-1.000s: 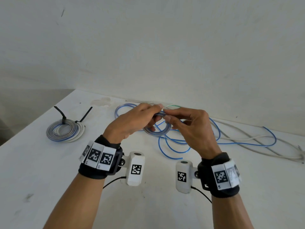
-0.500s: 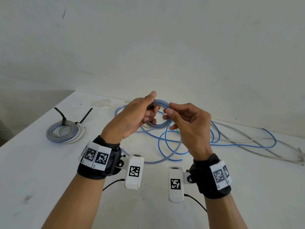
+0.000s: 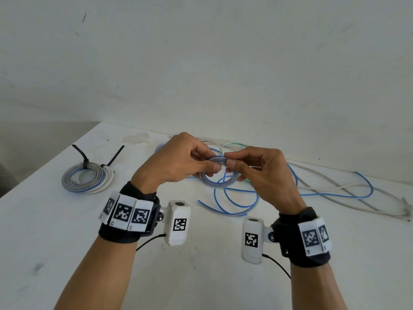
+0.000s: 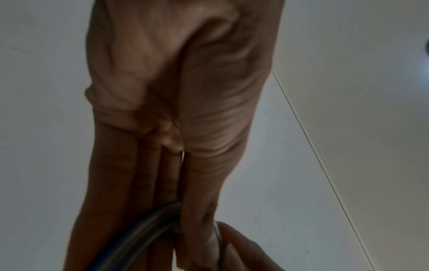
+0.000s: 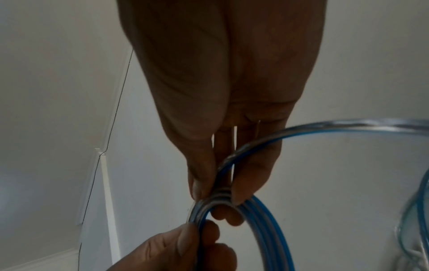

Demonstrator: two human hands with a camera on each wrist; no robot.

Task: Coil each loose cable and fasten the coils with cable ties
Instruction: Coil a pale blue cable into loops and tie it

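Observation:
A small coil of blue and clear cable (image 3: 213, 181) hangs above the white table (image 3: 67, 231), held by both hands. My left hand (image 3: 190, 163) pinches the coil's upper left side between thumb and fingers. My right hand (image 3: 252, 166) pinches its top right. In the right wrist view the thumb and fingers clamp several turns of the coil (image 5: 223, 194), and the left hand (image 5: 185, 243) grips it just below. The cable's loose tail (image 3: 225, 204) loops on the table beneath. The left wrist view is dark, with the coil (image 4: 144, 236) at the fingers.
A finished grey, white and blue coil (image 3: 86, 179) with two black cable ties (image 3: 83, 156) lies at the left. Loose white cable (image 3: 335, 189) and blue cable (image 3: 348, 194) sprawl along the wall at the right, beside a green-tinted loop (image 3: 232, 145).
Both hands have lowered the coil a little and the right hand has brought another turn onto it. The loose blue tail on the table has shortened and shifted.

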